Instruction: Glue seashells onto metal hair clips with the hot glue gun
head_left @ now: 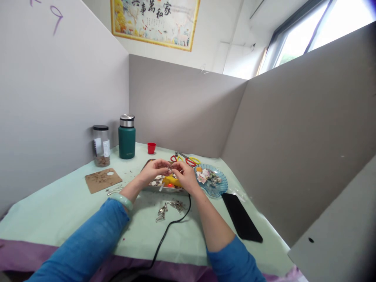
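Note:
My left hand [153, 171] and my right hand [185, 175] meet over a metal tray [151, 188], fingertips pinched together around something tiny that I cannot make out. Just beneath them in the tray lies a yellow glue gun [172, 181] with a lit red spot, beside pale small pieces. A black cord [169, 226] runs from the tray toward the front edge. Two small piles of metal clips [161, 212] rest on the table in front of the tray. To the right of my right hand, a blue glass plate [221, 182] holds small decorations.
Scissors [192, 159] with red and yellow handles lie behind the tray, near a red cup [151, 148]. A green bottle [127, 139], a jar [101, 147] and a brown board [102, 180] stand or lie left. A black phone [242, 217] lies right. Grey partitions surround the table.

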{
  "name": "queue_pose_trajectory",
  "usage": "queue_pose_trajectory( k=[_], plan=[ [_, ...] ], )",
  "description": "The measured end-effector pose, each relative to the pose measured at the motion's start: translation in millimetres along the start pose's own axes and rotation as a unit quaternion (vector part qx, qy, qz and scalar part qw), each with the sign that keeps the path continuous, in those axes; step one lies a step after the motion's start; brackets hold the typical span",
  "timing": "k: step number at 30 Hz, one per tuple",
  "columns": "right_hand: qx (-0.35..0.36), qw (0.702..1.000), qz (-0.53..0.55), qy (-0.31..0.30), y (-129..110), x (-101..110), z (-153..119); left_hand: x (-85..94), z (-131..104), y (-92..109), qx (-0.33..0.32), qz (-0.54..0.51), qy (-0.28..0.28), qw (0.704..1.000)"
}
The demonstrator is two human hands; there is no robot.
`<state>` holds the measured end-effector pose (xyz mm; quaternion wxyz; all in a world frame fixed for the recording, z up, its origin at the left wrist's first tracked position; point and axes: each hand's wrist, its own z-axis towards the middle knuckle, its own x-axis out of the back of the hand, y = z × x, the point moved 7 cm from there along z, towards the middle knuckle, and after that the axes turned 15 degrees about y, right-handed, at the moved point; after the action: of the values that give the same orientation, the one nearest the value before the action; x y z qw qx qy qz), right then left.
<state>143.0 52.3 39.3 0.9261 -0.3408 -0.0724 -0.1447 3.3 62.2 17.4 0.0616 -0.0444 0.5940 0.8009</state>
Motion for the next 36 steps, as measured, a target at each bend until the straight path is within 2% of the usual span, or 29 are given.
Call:
queue_pose_trajectory(
  k=[13, 22, 29, 32, 36],
  plan=[
    [-0.02, 1.0, 0.003, -0.014, -1, -1, 0, -3.1, -3, 4, -0.01, 0.002, -0.016, 1.0],
    [0.004, 0.999, -0.031, -0.02, -10, -1, -2, -2.4, -2, 4, -0.029, 0.028, -0.015, 0.999],
    [0.022, 0.997, -0.063, -0.029, -9, 0, -1, -1.4, -2, 7, -0.018, 0.039, 0.013, 0.999],
    [0.021, 0.992, -0.119, -0.032, -4, 6, 1, 4.5, 1, 4, -0.001, 0.017, 0.042, 0.999],
    [0.002, 0.965, -0.234, -0.116, 11, 4, -4, 16.3, 7, -1, 0.016, -0.045, 0.087, 0.995]
  ],
)
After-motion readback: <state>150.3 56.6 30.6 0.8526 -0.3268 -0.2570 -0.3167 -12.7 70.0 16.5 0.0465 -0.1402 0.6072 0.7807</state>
